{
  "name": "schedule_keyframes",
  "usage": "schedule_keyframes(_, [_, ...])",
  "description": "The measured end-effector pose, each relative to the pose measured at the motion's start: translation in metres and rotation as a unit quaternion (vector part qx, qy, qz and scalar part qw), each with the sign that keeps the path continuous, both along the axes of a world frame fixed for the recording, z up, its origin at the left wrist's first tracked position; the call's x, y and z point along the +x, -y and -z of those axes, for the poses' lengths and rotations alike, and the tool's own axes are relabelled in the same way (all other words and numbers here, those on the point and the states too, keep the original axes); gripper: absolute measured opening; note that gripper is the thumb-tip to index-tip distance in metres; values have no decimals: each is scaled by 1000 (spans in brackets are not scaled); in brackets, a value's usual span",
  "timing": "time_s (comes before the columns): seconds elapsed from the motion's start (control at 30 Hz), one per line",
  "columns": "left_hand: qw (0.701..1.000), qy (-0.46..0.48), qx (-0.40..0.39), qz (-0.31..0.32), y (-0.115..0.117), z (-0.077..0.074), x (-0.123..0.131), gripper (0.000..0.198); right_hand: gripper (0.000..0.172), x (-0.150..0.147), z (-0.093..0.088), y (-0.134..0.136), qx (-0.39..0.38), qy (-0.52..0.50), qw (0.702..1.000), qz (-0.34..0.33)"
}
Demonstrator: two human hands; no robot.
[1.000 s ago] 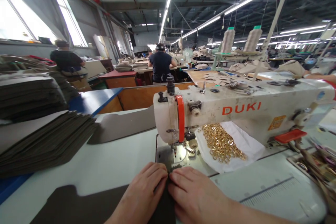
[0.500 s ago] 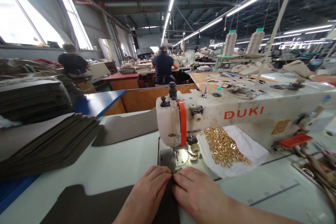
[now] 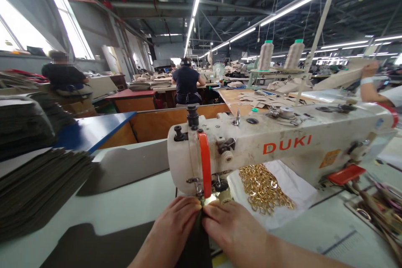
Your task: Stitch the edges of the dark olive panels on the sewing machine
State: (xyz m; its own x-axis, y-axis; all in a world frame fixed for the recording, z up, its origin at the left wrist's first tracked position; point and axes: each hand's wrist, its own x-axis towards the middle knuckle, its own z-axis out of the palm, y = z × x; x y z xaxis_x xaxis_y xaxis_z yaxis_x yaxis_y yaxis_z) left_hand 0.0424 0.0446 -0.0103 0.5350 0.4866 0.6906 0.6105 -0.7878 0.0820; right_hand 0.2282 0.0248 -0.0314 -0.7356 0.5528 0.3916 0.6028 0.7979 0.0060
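The white table (image 3: 125,211) fills the lower view, and the DUKI sewing machine (image 3: 282,144) stands across it, its head nearest me. To the left a stack of dark cut pieces (image 3: 37,184) lies fanned out on the table edge.

The dark panel (image 3: 194,249) I am working lies flat on the table in front of me. It runs off to the left and comes up in a raised fold between my hands, right under the needle (image 3: 202,196). It looks like a thick, matte sheet, leather or felt-like. I judge it light and bendable, but stiff enough to hold a crease and not slippery. The best hold is on the fold itself, close to the needle, with the fingertips on either side.

Right of the needle a white cloth (image 3: 301,184) carries a heap of gold rings (image 3: 264,188), just beside my right hand (image 3: 235,230) but not touching it.

As for the grip, my left hand (image 3: 171,234) and the right meet fingertip to fingertip. Both are closed down on the fold, pinching it between them, with the palms resting low.
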Motion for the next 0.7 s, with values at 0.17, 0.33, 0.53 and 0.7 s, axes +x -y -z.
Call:
schedule_keyframes(0.17, [999,22,-3,-26,-4,-2,1,48,10,0,-1,-2,8,10,1000,7])
schedule_keyframes(0.33, [1000,12,8,-24,-9,0,1,46,10,0,-4,-4,9,4,1000,14])
schedule_keyframes(0.53, [999,21,5,-25,-9,0,1,45,8,0,-10,-4,14,6,1000,12])
schedule_keyframes(0.7, [1000,17,-5,-25,-8,1,0,43,7,0,-12,-3,24,7,1000,10])
